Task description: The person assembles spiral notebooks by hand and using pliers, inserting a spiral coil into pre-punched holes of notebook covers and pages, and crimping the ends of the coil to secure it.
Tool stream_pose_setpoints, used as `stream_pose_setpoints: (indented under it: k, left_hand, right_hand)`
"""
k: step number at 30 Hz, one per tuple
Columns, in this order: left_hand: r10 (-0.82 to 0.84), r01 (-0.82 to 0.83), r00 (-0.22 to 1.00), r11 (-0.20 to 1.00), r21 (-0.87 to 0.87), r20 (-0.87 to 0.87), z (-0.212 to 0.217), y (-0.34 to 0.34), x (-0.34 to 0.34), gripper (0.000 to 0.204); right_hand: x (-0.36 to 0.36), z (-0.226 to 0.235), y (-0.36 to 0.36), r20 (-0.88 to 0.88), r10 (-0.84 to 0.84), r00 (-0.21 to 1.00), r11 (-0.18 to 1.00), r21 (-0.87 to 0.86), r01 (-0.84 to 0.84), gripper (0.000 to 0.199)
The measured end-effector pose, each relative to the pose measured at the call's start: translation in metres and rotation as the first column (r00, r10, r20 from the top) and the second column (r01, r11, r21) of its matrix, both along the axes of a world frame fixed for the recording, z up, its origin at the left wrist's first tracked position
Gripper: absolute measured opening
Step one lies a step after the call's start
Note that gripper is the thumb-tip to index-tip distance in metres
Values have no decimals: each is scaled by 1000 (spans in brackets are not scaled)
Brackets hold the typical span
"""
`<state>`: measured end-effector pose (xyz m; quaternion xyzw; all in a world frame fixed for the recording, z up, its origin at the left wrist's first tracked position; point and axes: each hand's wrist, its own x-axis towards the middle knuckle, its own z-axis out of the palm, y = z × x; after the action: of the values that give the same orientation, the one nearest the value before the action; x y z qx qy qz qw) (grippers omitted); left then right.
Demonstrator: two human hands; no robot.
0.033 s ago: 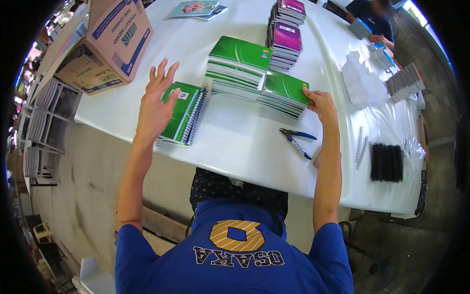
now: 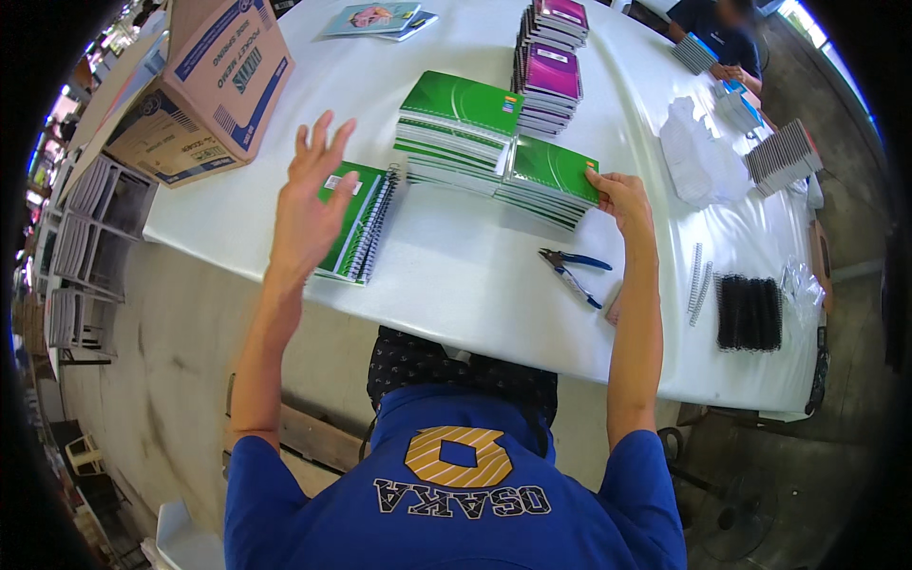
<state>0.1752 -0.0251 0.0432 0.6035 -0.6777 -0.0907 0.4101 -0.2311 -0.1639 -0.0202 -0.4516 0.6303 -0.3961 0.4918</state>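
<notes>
My left hand (image 2: pixel 309 204) is raised with its fingers spread, holding nothing, just above a small stack of green spiral notebooks (image 2: pixel 366 233) near the table's left front edge. My right hand (image 2: pixel 622 199) pinches the right corner of the top green notebook (image 2: pixel 556 166) on a low stack. A taller stack of green notebooks (image 2: pixel 456 119) sits against the low stack on its left. Both stacks rest on the white table (image 2: pixel 465 275).
A cardboard box (image 2: pixel 209 85) stands at the table's left end, with a purple notebook stack (image 2: pixel 551 66) behind the green ones. Blue-handled pliers (image 2: pixel 570 271), white coils (image 2: pixel 698 280) and black spiral bindings (image 2: pixel 749 312) lie to the right. Another person (image 2: pixel 727 28) works far right. Wire racks (image 2: pixel 85 237) stand left.
</notes>
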Motion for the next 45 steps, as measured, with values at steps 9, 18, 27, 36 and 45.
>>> stream_pose_setpoints:
  k: [9,18,27,36,45]
  left_hand:
    - [-243,332,655,943,-17,-716,-68,19,-159,63]
    - [-316,498,712,857,133,-627,-34,17,-157,41]
    - [-770,457,593,562,690,234,-19,-2,-152,51]
    - [-660,415,641,727,547,392,-28,7,-151,49]
    - [-613,428,642,785,448,461,-32,9,-156,46]
  right_hand:
    - [34,-22,81,512,-216,831,941,-117,317,18]
    - [51,-19,177,153,-47,987,937,-335,96,8]
    - [-197,-42,81,-924,-352,152,924,-317,213,24]
    - [-47,38,141,-426,109,898,797,-503,-335,27]
    - [5,16,163,-329,288,899,821,-399,-409,22]
